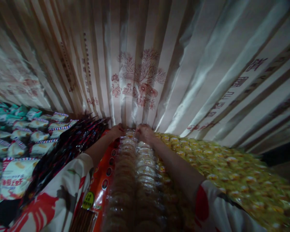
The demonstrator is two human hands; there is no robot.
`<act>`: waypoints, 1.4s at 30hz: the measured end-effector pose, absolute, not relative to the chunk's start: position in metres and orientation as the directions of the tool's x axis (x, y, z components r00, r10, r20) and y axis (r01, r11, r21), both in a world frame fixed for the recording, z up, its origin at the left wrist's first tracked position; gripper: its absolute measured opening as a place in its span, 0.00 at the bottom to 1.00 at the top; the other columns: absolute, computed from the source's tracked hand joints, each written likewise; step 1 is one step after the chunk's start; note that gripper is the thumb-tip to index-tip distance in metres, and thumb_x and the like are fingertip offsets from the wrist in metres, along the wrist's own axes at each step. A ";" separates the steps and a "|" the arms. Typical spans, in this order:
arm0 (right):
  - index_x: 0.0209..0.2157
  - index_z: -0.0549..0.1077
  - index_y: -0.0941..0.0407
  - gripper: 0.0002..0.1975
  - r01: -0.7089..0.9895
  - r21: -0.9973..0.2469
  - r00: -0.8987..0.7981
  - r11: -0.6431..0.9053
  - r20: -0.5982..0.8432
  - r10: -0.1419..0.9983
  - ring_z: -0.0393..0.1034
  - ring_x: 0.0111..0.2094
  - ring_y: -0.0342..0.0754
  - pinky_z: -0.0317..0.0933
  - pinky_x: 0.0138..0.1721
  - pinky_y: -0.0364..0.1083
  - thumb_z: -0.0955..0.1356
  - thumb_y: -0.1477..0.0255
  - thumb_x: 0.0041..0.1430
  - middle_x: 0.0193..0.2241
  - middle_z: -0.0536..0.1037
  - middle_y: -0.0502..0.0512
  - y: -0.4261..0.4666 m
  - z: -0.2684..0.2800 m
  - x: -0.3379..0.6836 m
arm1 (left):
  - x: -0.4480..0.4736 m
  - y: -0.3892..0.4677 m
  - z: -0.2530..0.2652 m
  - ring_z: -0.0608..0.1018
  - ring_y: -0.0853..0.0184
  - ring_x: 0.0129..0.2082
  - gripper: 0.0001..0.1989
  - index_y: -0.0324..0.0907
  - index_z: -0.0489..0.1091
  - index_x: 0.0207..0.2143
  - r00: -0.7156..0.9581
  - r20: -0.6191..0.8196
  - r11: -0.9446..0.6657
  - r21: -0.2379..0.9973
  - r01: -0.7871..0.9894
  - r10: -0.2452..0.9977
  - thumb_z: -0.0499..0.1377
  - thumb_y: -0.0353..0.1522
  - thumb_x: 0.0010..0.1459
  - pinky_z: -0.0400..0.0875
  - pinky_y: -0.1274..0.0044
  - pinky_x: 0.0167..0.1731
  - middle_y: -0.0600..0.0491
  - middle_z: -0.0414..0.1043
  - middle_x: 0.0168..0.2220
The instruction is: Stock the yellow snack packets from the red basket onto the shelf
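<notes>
Two long rows of round, flat pastries in clear plastic run away from me, a tan left row [124,180] and a paler right row [146,170]. At their far end, my left hand [117,130] is closed at the left corner, its fingertips on the clear wrapping. Just right of it, my right hand [145,133] is closed with bent fingers on the wrapping at the end of the paler row. Dim light blurs the fingertips. An orange-red printed bag [105,180] lies beside the tan row, under my left forearm.
A pale pleated curtain [140,38] with red drawings hangs right behind the goods. Dark shiny packets [72,138] and white snack bags [19,178] lie on the left, with teal packets [33,113] behind. Many small yellow-wrapped items [222,174] spread across the right.
</notes>
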State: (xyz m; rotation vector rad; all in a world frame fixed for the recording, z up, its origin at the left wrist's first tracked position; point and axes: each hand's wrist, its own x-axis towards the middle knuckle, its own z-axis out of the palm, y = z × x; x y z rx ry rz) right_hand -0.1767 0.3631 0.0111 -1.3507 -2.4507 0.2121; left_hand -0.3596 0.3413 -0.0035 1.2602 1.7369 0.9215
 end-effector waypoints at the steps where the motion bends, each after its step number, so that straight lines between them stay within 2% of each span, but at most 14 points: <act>1: 0.33 0.75 0.58 0.06 0.774 -0.304 -0.498 0.555 0.248 0.831 0.69 0.38 0.46 0.57 0.44 0.42 0.67 0.73 0.55 0.33 0.77 0.55 0.364 0.011 -0.175 | -0.358 0.341 -0.004 0.65 0.74 0.17 0.06 0.36 0.69 0.19 -0.220 -0.173 0.253 0.872 0.418 0.960 0.64 0.23 0.38 0.58 0.81 0.19 0.59 0.62 0.13; 5: 0.31 0.76 0.56 0.06 0.662 -0.361 -0.572 0.656 0.322 0.754 0.68 0.33 0.44 0.58 0.42 0.42 0.67 0.70 0.55 0.29 0.77 0.52 0.364 0.011 -0.168 | -0.351 0.338 -0.002 0.65 0.74 0.18 0.05 0.37 0.70 0.22 -0.256 -0.136 0.251 0.832 0.495 0.957 0.63 0.23 0.40 0.57 0.81 0.19 0.58 0.63 0.15; 10: 0.33 0.78 0.53 0.09 0.611 -0.507 -0.624 0.608 0.164 0.764 0.69 0.29 0.42 0.58 0.31 0.40 0.67 0.67 0.56 0.28 0.78 0.49 0.360 0.009 -0.164 | -0.352 0.332 0.001 0.66 0.74 0.18 0.03 0.36 0.71 0.23 -0.225 -0.164 0.253 0.850 0.462 0.961 0.61 0.23 0.43 0.58 0.82 0.18 0.58 0.64 0.16; 13: 0.32 0.78 0.55 0.12 0.588 -0.582 -0.636 0.562 0.097 0.766 0.69 0.27 0.42 0.57 0.28 0.39 0.65 0.64 0.57 0.26 0.78 0.50 0.361 0.007 -0.166 | -0.353 0.331 0.002 0.66 0.75 0.17 0.03 0.36 0.70 0.22 -0.221 -0.157 0.244 0.858 0.452 0.962 0.61 0.22 0.43 0.57 0.83 0.18 0.58 0.64 0.16; 16: 0.32 0.78 0.58 0.10 0.578 -0.622 -0.650 0.528 0.040 0.759 0.68 0.27 0.42 0.57 0.27 0.39 0.67 0.67 0.55 0.26 0.78 0.50 0.363 0.007 -0.169 | -0.353 0.330 0.002 0.64 0.76 0.15 0.03 0.36 0.69 0.23 -0.232 -0.190 0.274 0.865 0.420 0.954 0.61 0.23 0.44 0.56 0.83 0.16 0.60 0.63 0.15; 20: 0.31 0.78 0.56 0.07 0.641 -0.554 -0.624 0.531 0.027 0.781 0.69 0.28 0.42 0.58 0.28 0.39 0.67 0.71 0.54 0.26 0.78 0.50 0.361 0.008 -0.173 | -0.352 0.327 0.003 0.63 0.77 0.14 0.03 0.37 0.69 0.25 -0.259 -0.241 0.322 0.883 0.341 0.935 0.61 0.24 0.46 0.56 0.83 0.15 0.61 0.61 0.14; 24: 0.35 0.77 0.53 0.08 0.767 -0.407 -0.525 0.496 0.046 0.850 0.71 0.33 0.43 0.59 0.32 0.40 0.65 0.70 0.57 0.32 0.79 0.50 0.351 0.014 -0.176 | -0.353 0.322 0.006 0.62 0.76 0.13 0.04 0.36 0.68 0.29 -0.285 -0.260 0.345 0.887 0.307 0.922 0.61 0.27 0.48 0.54 0.83 0.14 0.61 0.61 0.14; 26: 0.36 0.77 0.53 0.09 0.795 -0.377 -0.492 0.475 0.056 0.869 0.71 0.34 0.44 0.60 0.34 0.40 0.64 0.69 0.59 0.34 0.79 0.51 0.347 0.015 -0.177 | -0.355 0.319 0.008 0.61 0.77 0.12 0.05 0.37 0.68 0.29 -0.249 -0.263 0.334 0.891 0.308 0.932 0.61 0.29 0.49 0.53 0.82 0.13 0.61 0.61 0.14; 30: 0.35 0.77 0.54 0.10 0.747 -0.442 -0.514 0.497 0.092 0.853 0.70 0.32 0.43 0.59 0.33 0.40 0.64 0.69 0.59 0.31 0.78 0.50 0.348 0.010 -0.174 | -0.362 0.315 0.008 0.62 0.78 0.13 0.08 0.37 0.67 0.27 -0.154 -0.260 0.295 0.912 0.285 0.953 0.63 0.31 0.48 0.54 0.83 0.14 0.61 0.63 0.16; 36: 0.34 0.78 0.56 0.10 0.607 -0.608 -0.606 0.511 0.062 0.793 0.70 0.30 0.42 0.59 0.31 0.39 0.67 0.66 0.56 0.28 0.79 0.49 0.353 0.002 -0.172 | -0.364 0.312 0.004 0.68 0.75 0.20 0.11 0.37 0.67 0.26 -0.029 -0.180 0.182 0.967 0.178 0.983 0.65 0.24 0.38 0.61 0.83 0.22 0.59 0.68 0.20; 39: 0.33 0.77 0.56 0.08 0.646 -0.567 -0.589 0.511 0.056 0.806 0.70 0.31 0.42 0.59 0.32 0.39 0.67 0.70 0.56 0.29 0.79 0.49 0.349 0.007 -0.176 | -0.359 0.311 0.001 0.69 0.74 0.22 0.09 0.37 0.68 0.25 -0.046 -0.109 0.116 0.974 0.197 0.993 0.65 0.25 0.38 0.62 0.82 0.24 0.59 0.67 0.20; 42: 0.35 0.77 0.56 0.09 0.720 -0.451 -0.557 0.528 0.078 0.827 0.70 0.34 0.43 0.60 0.35 0.40 0.65 0.69 0.58 0.32 0.79 0.52 0.343 0.013 -0.180 | -0.354 0.312 -0.003 0.70 0.73 0.23 0.07 0.37 0.70 0.27 -0.112 -0.044 0.073 0.959 0.273 0.993 0.64 0.26 0.41 0.63 0.82 0.25 0.57 0.69 0.21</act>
